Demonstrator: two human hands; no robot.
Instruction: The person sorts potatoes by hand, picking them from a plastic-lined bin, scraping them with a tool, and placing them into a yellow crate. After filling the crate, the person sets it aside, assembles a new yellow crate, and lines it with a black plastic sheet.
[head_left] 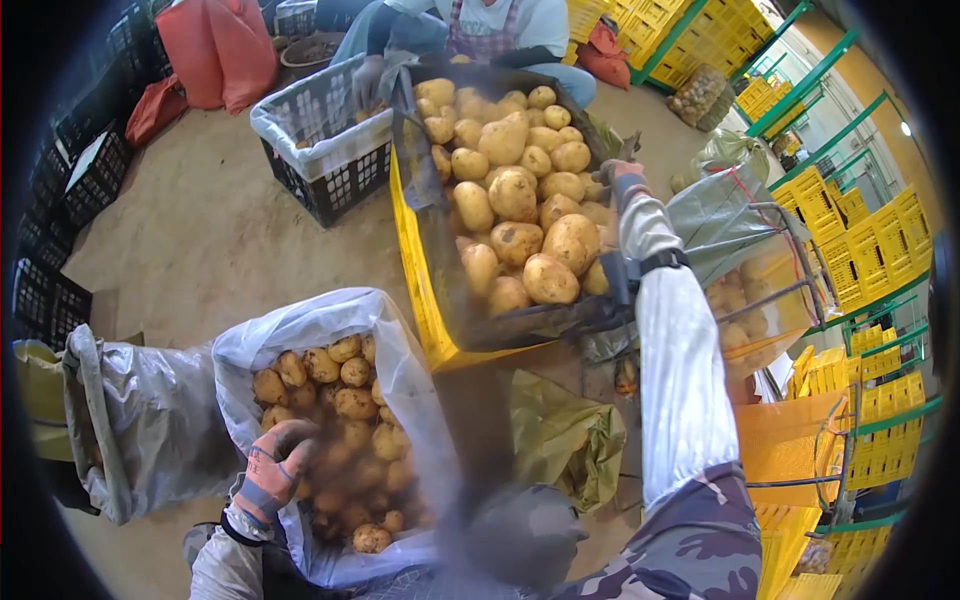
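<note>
Over the lower crate my left hand [277,468], in an orange and grey glove, has its fingers curled above the potatoes [355,403]; whether it holds one is hidden. White plastic [228,345] lines that crate. My right hand [622,178], gloved too, is at the right edge of the yellow crate [428,300], beside the larger potatoes [515,195] heaped in its dark liner [480,330]. What its fingers hold, if anything, is too small to make out.
A co-worker [500,35] sits beyond the yellow crate, a gloved hand at a black crate [335,185] with a white liner. Red sacks [215,60] lie at the upper left. Plastic bags [165,410] stand at the left, a green sack [565,430] in the middle. Yellow crates [880,250] are stacked right.
</note>
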